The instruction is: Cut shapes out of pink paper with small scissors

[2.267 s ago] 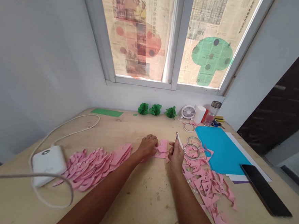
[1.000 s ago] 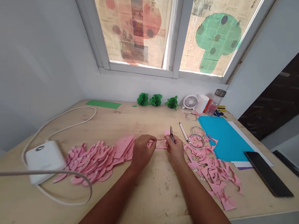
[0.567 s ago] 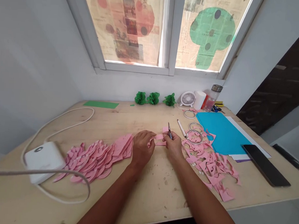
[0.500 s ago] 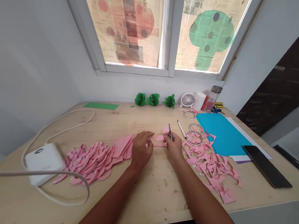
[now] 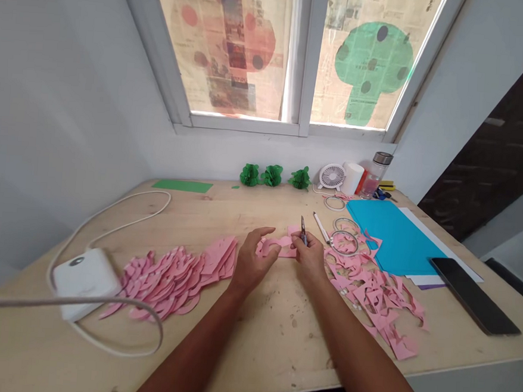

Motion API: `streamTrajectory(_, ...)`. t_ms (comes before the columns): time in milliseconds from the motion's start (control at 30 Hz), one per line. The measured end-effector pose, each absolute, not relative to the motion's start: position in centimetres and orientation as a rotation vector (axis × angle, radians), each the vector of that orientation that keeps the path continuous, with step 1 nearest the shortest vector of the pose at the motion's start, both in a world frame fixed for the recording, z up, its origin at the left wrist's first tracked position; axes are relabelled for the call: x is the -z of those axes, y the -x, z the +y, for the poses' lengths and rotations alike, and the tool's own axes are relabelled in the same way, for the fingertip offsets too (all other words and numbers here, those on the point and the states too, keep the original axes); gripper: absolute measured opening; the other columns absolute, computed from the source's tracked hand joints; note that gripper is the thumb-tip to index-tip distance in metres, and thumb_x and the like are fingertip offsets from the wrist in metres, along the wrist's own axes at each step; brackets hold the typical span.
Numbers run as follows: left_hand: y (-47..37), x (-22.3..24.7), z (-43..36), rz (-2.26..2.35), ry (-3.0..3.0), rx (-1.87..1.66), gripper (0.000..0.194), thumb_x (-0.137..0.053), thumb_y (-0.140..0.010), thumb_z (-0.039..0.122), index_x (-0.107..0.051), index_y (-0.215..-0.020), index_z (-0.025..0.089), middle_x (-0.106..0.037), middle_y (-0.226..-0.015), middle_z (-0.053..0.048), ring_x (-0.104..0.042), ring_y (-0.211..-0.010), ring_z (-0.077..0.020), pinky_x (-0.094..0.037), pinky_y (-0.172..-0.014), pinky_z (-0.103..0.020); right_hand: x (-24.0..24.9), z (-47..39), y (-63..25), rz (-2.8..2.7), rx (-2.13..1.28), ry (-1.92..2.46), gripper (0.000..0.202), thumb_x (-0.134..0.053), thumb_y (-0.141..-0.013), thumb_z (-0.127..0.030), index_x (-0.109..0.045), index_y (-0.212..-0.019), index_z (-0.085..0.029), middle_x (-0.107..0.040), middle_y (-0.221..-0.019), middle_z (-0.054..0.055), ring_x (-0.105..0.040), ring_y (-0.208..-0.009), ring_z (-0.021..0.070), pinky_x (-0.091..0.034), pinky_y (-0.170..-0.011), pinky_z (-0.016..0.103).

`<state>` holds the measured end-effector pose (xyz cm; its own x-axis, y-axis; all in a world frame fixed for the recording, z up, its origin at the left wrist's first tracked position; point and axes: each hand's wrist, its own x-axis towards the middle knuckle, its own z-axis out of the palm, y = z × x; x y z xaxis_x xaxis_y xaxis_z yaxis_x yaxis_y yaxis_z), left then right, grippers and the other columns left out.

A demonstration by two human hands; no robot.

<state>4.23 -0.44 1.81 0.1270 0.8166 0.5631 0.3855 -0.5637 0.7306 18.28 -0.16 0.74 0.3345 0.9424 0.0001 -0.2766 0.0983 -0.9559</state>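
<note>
My right hand (image 5: pixel 310 253) is closed around a small pair of scissors (image 5: pixel 303 230), its dark narrow blades pointing up and away from me. The fingertips of that hand also touch a pink paper piece (image 5: pixel 288 251) lying on the table. To its left, my left hand (image 5: pixel 256 256) is open, thumb and fingers spread in a curve beside the same pink paper. Part of that paper is hidden by the hands. Against the left hand's outer side lies a stack of pink paper sheets (image 5: pixel 219 256), which runs into a heap of rounded pink cutouts (image 5: pixel 165 285).
Pink scraps (image 5: pixel 380 294) and tape rolls (image 5: pixel 344 242) lie right of my hands, near a white pen (image 5: pixel 321 227). Farther right are blue sheets (image 5: pixel 392 241) and a phone (image 5: pixel 473 295). A white power bank (image 5: pixel 86 279) with a looping cable lies left. Green paper flowers (image 5: pixel 272 175) and a fan (image 5: pixel 332 176) stand behind.
My left hand's thumb and fingers have spread wider apart beside the pink paper. The right hand keeps the scissors in nearly the same place. The whole view has shifted slightly.
</note>
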Motion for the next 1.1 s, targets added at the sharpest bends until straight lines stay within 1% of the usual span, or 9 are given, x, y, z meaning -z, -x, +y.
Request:
streamTrajectory(100, -4.3, -1.8, -0.3, 1.100, -2.169, -1.422, 0.034, -0.060, -0.070, 0.022, -0.056, -0.104, 0.021, -0.060, -0.107, -0.007, -0.054, -0.103, -0.0215, -0.044, -0.088, -0.039, -1.0, -0.4, -18.1, -0.732, -1.103, 1.090, 0.024, -0.067, -0.059, -0.032, -0.061, -0.075, -0.015, -0.052, -0.050, -0.005, -0.029, -0.036, 0.0053, -0.016, -0.038, 0.021)
streamTrajectory(200, -4.4, -1.6, -0.2, 1.112, -2.209, -1.422, 0.023, -0.057, -0.071, 0.017, -0.059, -0.094, 0.021, -0.063, -0.099, -0.006, -0.057, -0.097, -0.0202, -0.046, -0.085, -0.036, -1.3, -0.6, -17.8, -0.704, -1.131, 1.088, 0.025, -0.068, -0.058, -0.032, -0.060, -0.075, -0.015, -0.052, -0.049, -0.006, -0.027, -0.035, 0.0046, -0.015, -0.036, 0.020)
streamTrajectory(267, -4.4, -1.5, -0.2, 1.144, -2.144, -1.410, 0.015, -0.053, -0.073, 0.017, -0.062, -0.084, 0.021, -0.065, -0.090, -0.005, -0.059, -0.088, -0.0190, -0.048, -0.079, -0.034, -1.5, -0.7, -17.7, -0.710, -1.147, 1.081, 0.025, -0.068, -0.058, -0.033, -0.060, -0.074, -0.015, -0.051, -0.048, -0.006, -0.027, -0.035, 0.0043, -0.014, -0.036, 0.020)
streamTrajectory(367, -4.4, -1.5, -0.1, 1.199, -1.901, -1.375, 0.010, -0.054, -0.073, 0.022, -0.063, -0.075, 0.020, -0.066, -0.077, -0.004, -0.060, -0.074, -0.0171, -0.048, -0.067, -0.029, -1.7, -0.8, -17.6, -0.719, -1.165, 1.062, 0.025, -0.068, -0.059, -0.036, -0.058, -0.069, -0.016, -0.050, -0.049, -0.006, -0.025, -0.034, 0.0036, -0.012, -0.035, 0.021)
streamTrajectory(533, -4.5, -1.8, 0.1, 1.131, -1.356, -1.273, 0.011, -0.065, -0.063, 0.028, -0.064, -0.067, 0.018, -0.062, -0.058, -0.001, -0.056, -0.054, -0.0139, -0.042, -0.049, -0.023, -1.7, -0.9, -17.7, -0.722, -1.161, 1.060, 0.028, -0.067, -0.061, -0.040, -0.053, -0.061, -0.016, -0.049, -0.049, -0.006, -0.024, -0.034, 0.0032, -0.012, -0.035, 0.021)
streamTrajectory(633, -4.4, -1.9, 0.3, 1.099, -1.224, -1.208, 0.016, -0.068, -0.059, 0.027, -0.065, -0.069, 0.016, -0.059, -0.053, 0.000, -0.052, -0.047, -0.0116, -0.038, -0.043, -0.020, -1.6, -0.9, -17.8, -0.738, -1.172, 1.053, 0.027, -0.068, -0.061, -0.039, -0.053, -0.062, -0.016, -0.046, -0.048, -0.007, -0.025, -0.035, 0.0034, -0.013, -0.035, 0.020)
streamTrajectory(767, -4.1, -1.9, 0.4, 1.055, -1.221, -1.168, 0.024, -0.070, -0.058, 0.028, -0.064, -0.078, 0.016, -0.059, -0.054, 0.001, -0.051, -0.046, -0.0101, -0.036, -0.041, -0.019, -1.4, -0.8, -17.7, -0.752, -1.178, 1.059, 0.026, -0.070, -0.059, -0.036, -0.056, -0.066, -0.016, -0.044, -0.047, -0.007, -0.027, -0.036, 0.0040, -0.015, -0.036, 0.020)
streamTrajectory(933, -4.0, -1.8, 0.7, 0.995, -1.128, -1.318, 0.046, -0.071, -0.056, 0.027, -0.057, -0.098, 0.015, -0.060, -0.059, 0.002, -0.053, -0.048, -0.0097, -0.040, -0.046, -0.021, -1.3, -0.9, -17.5, -0.773, -1.200, 1.067, 0.025, -0.070, -0.058, -0.034, -0.056, -0.068, -0.016, -0.043, -0.046, -0.008, -0.027, -0.036, 0.0038, -0.014, -0.036, 0.020)
streamTrajectory(1100, -3.9, -1.7, 1.2, 1.004, -0.940, -1.429, 0.054, -0.072, -0.053, 0.028, -0.053, -0.101, 0.016, -0.061, -0.062, 0.003, -0.053, -0.047, -0.0090, -0.040, -0.047, -0.021, -0.9, -1.1, -17.0, -0.849, -1.245, 1.082, 0.025, -0.070, -0.059, -0.034, -0.057, -0.069, -0.016, -0.043, -0.046, -0.008, -0.026, -0.035, 0.0044, -0.013, -0.035, 0.020)
